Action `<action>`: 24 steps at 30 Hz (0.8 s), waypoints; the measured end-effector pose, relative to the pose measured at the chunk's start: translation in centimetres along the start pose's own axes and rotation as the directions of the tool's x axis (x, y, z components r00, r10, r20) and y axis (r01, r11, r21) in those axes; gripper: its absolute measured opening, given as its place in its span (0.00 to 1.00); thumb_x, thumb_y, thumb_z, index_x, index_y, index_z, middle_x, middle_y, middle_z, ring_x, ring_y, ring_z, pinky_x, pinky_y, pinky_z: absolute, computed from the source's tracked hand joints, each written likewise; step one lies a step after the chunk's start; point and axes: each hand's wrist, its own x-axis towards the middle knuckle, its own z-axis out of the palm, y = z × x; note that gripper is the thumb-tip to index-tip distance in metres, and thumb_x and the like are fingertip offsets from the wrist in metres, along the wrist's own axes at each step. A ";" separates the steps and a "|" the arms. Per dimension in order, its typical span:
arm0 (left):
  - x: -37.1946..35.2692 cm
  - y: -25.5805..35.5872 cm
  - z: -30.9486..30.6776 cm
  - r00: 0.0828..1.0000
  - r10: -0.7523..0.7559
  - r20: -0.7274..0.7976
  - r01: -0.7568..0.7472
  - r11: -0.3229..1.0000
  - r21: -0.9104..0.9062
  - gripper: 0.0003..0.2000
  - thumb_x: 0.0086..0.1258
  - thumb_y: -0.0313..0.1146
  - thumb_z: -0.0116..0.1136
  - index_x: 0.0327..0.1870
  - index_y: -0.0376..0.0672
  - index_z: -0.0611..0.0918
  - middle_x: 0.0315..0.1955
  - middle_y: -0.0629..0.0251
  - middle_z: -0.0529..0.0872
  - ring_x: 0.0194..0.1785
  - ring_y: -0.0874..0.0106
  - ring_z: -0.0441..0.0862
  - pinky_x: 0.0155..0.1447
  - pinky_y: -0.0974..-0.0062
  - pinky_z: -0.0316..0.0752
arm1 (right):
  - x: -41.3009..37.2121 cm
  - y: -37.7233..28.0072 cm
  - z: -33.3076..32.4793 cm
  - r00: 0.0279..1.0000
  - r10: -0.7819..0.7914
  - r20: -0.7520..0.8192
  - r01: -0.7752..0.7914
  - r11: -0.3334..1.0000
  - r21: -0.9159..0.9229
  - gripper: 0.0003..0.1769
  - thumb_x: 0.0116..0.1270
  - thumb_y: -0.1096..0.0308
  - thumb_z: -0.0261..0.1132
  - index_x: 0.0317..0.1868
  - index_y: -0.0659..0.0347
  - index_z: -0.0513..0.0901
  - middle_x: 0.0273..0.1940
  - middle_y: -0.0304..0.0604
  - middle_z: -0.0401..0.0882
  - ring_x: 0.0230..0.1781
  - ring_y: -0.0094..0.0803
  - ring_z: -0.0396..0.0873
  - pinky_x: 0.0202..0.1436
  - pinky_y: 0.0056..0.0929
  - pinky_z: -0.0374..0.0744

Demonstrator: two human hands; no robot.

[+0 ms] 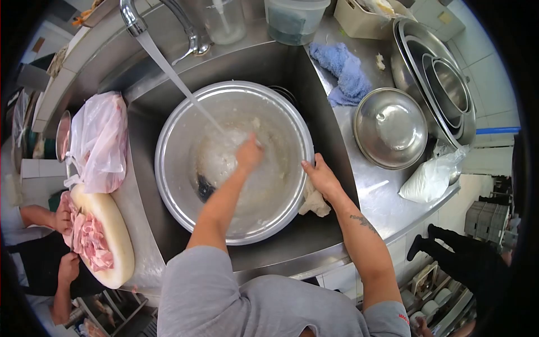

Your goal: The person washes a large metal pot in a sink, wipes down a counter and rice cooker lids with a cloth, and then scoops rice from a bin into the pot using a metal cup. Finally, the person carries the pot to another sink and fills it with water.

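A large round metal basin [168,185] sits in the steel sink, with cloudy water and small bits in its bottom. My left hand [250,153] reaches inside, fingers curled close to the bottom; what they hold, if anything, is hidden. My right hand [323,175] grips the basin's right rim, thumb on the rim and fingers outside. Just below that hand, a beige cloth-like lump [314,201] lies against the basin's outer wall. From the faucet [133,21] a stream of water [177,78] pours into the basin. A dark patch [205,188] shows near my left forearm.
On the right counter are a blue cloth [345,70], an upturned metal bowl [391,128], nested basins [401,45] and a bag of white powder [429,177]. At left, a meat bag [101,140] stands near a cutting board [120,253], where another person's hands [64,269] handle meat.
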 end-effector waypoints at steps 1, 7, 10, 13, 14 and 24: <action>-2.0 0.4 1.7 0.990 0.136 0.029 -0.137 0.989 0.062 0.22 0.55 0.37 0.56 0.53 0.47 0.70 0.36 0.52 0.81 0.42 0.54 0.79 0.43 0.56 0.72 | 0.2 0.2 0.2 0.999 -0.015 -0.028 0.014 1.000 -0.012 0.31 0.65 0.53 0.54 0.56 0.71 0.61 0.51 0.68 0.70 0.54 0.55 0.70 0.57 0.39 0.68; -0.6 -1.7 0.2 0.984 0.151 -0.090 -0.148 0.988 0.046 0.20 0.56 0.41 0.57 0.48 0.43 0.73 0.33 0.54 0.81 0.38 0.54 0.78 0.40 0.57 0.73 | 0.7 0.8 0.0 0.999 -0.012 0.042 0.011 1.000 0.009 0.33 0.65 0.52 0.54 0.58 0.72 0.60 0.52 0.68 0.70 0.55 0.54 0.70 0.58 0.38 0.67; 2.6 -3.5 -2.2 0.992 -0.037 -0.124 0.042 0.998 0.038 0.18 0.57 0.39 0.55 0.47 0.41 0.73 0.31 0.53 0.81 0.36 0.56 0.79 0.37 0.57 0.74 | 0.5 0.4 -0.1 0.998 0.000 0.067 -0.003 0.999 0.039 0.34 0.65 0.52 0.54 0.59 0.73 0.59 0.52 0.68 0.70 0.55 0.54 0.70 0.58 0.37 0.67; -0.4 -1.5 1.9 0.973 0.215 -0.088 -0.203 0.971 0.126 0.19 0.56 0.37 0.55 0.48 0.41 0.73 0.30 0.53 0.81 0.35 0.57 0.80 0.36 0.58 0.74 | 1.0 1.6 0.4 0.999 -0.035 -0.019 0.036 0.999 0.020 0.35 0.65 0.52 0.54 0.60 0.74 0.57 0.53 0.67 0.69 0.55 0.52 0.70 0.58 0.36 0.67; -1.5 -0.9 3.9 0.906 0.419 -0.053 -0.401 0.894 0.201 0.19 0.56 0.37 0.54 0.49 0.41 0.73 0.31 0.53 0.81 0.35 0.58 0.80 0.37 0.58 0.74 | 1.1 1.6 0.3 1.000 -0.026 0.003 0.026 0.999 0.036 0.35 0.65 0.52 0.54 0.61 0.74 0.57 0.53 0.67 0.69 0.56 0.52 0.70 0.58 0.36 0.67; 5.8 -14.2 -7.6 0.996 0.079 0.045 -0.088 0.969 0.233 0.16 0.62 0.32 0.47 0.50 0.38 0.69 0.39 0.43 0.79 0.41 0.48 0.78 0.46 0.54 0.72 | 0.9 0.8 -0.2 0.998 -0.010 0.065 0.007 0.999 0.033 0.33 0.65 0.53 0.54 0.58 0.73 0.60 0.51 0.67 0.70 0.54 0.52 0.71 0.57 0.37 0.68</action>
